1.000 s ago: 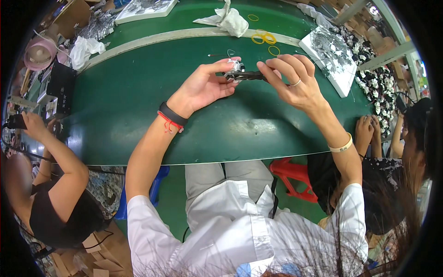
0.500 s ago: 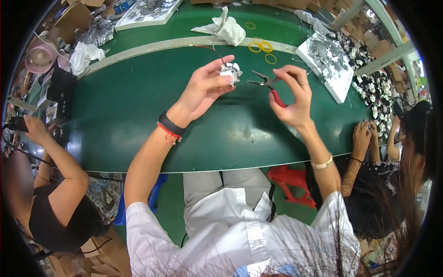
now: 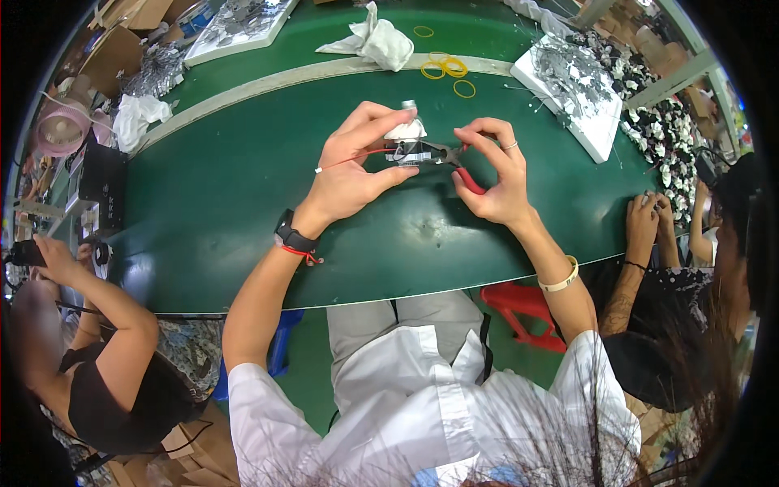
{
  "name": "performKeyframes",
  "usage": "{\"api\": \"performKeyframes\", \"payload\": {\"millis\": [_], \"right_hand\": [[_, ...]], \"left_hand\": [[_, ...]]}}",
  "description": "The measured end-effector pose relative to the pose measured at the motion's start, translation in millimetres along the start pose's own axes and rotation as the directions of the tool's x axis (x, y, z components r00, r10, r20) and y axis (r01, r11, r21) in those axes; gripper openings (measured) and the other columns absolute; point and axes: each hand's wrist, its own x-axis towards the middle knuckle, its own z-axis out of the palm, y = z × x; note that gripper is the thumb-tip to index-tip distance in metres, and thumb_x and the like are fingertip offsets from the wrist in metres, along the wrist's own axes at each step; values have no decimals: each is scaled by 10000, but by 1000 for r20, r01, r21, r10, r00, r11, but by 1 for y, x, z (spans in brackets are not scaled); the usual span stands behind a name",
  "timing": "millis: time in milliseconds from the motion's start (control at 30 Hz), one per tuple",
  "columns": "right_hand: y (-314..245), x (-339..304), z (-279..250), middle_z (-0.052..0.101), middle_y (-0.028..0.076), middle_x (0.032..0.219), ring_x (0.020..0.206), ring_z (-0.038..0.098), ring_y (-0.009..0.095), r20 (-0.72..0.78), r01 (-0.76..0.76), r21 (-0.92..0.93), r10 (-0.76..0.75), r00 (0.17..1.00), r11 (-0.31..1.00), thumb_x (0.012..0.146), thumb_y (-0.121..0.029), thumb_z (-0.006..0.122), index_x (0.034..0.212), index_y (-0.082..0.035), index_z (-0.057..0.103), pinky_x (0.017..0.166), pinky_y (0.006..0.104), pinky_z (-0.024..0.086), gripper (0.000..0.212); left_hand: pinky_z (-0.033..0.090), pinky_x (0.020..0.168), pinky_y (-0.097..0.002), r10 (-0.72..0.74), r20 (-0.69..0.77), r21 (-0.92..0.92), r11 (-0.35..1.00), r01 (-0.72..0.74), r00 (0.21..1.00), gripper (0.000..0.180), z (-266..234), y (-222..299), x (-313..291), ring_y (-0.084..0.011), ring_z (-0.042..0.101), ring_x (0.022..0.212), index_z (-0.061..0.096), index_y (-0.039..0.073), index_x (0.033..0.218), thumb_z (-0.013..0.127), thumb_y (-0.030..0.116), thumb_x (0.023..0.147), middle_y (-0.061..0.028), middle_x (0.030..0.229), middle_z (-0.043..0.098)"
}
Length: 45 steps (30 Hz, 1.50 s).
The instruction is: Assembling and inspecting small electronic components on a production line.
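Right hand (image 3: 495, 174) back at part since half-second ago, I note. Left hand (image 3: 357, 166) pinches small part (image 3: 408, 144) above surface (image 3: 203, 219); right grips pliers (image 3: 445, 156), nose pointing left at part.

We've got open green table (image 3: 243, 219) left of and below the left hand (image 3: 349, 166), and more bare surface under the right hand (image 3: 495, 174) down to the near edge. Both hands meet mid-table over a small part (image 3: 408, 144) and red-handled pliers (image 3: 454, 162), closing the centre. Beyond them: crumpled white cloth (image 3: 373, 40) and yellow rubber bands (image 3: 445, 69) across the pale strip. Right side blocked by a white tray of metal bits (image 3: 580, 97); a co-worker's hands (image 3: 649, 215) sit at the right edge. Black box (image 3: 101, 183) blocks far left.
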Motion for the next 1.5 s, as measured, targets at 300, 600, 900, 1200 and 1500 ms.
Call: {"api": "performKeyframes", "payload": {"millis": [300, 600, 900, 1200, 1500], "right_hand": [[2, -3, -7, 607, 114, 1081, 984, 607, 292, 80, 45, -87, -38, 996, 995, 585, 21, 741, 1107, -38, 688, 856, 389, 510, 528], [7, 6, -19, 604, 133, 1132, 1005, 632, 285, 275, -88, 83, 62, 959, 993, 662, -70, 790, 1156, -13, 673, 916, 368, 505, 511], [14, -3, -13, 604, 144, 1160, 1097, 583, 318, 413, -92, -113, 131, 901, 989, 724, -159, 822, 1170, -18, 674, 952, 400, 495, 491], [11, -3, -11, 607, 129, 1169, 1100, 570, 316, 398, -62, -139, 113, 910, 988, 733, -158, 808, 1169, -15, 676, 979, 399, 475, 477], [16, -6, -16, 588, 118, 1190, 1119, 551, 312, 400, -58, -120, 102, 911, 991, 744, -148, 795, 1180, -18, 668, 988, 399, 470, 472]], "left_hand": [[570, 942, -295, -18, 11, 114, 993, 16, 1000, 635, 4, 1, -4, -159, 627, 1036, 635, 36, 1336, 798, -58, 730, -56, 1133, 544], [578, 943, -296, -13, -1, 114, 993, 13, 1000, 624, 1, -7, -1, -170, 632, 1067, 621, 27, 1340, 793, -52, 745, -68, 1194, 550], [571, 878, -311, -353, -95, -115, 932, 342, 931, 691, -6, -21, 0, -172, 647, 1070, 539, 2, 1391, 806, -14, 753, -116, 1161, 649], [539, 810, -290, -536, 5, -80, 841, 534, 844, 608, -16, -18, 3, -149, 648, 930, 464, 15, 1302, 792, 66, 791, -122, 1072, 684], [544, 712, -303, -523, -74, 593, 662, 459, 849, 357, -65, -10, 9, -155, 689, 776, 645, -31, 1049, 737, 197, 790, -109, 984, 678]]}}
